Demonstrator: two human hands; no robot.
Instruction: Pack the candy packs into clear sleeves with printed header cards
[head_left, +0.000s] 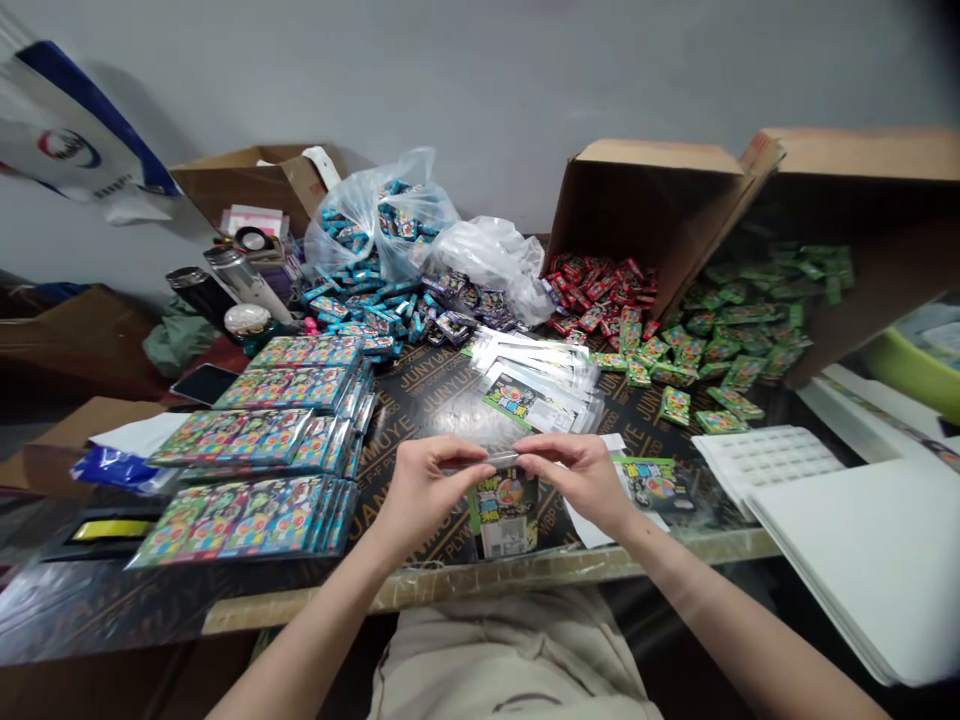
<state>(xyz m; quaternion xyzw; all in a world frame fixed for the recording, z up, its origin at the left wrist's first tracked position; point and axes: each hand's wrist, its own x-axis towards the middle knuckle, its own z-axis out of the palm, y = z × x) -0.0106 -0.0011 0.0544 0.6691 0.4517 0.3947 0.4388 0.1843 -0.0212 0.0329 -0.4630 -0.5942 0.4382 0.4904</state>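
Observation:
Over the front of the table my left hand (pixel 435 480) and my right hand (pixel 574 475) face each other. Both pinch the edge of a clear plastic packet (pixel 504 462) between thumb and fingers. Below it, a printed packet (pixel 506 525) with a green edge and a picture of colourful sweets hangs or lies; I cannot tell whether the two are one piece. Near my right wrist, another printed card (pixel 656 485) lies on a white sheet (pixel 592 515). Just beyond my hands, a fanned pile of clear and printed packets (pixel 536 385) rests on the table.
Stacks of filled packets (pixel 247 430) stand at left. Small blue boxes (pixel 375 300), purple boxes (pixel 457 300), red boxes (pixel 600 285) and green boxes (pixel 720 350) lie heaped behind. Cardboard boxes (pixel 660 165) stand at back right; white trays (pixel 855 540) overhang the front edge. Flasks (pixel 244 275) lean at left.

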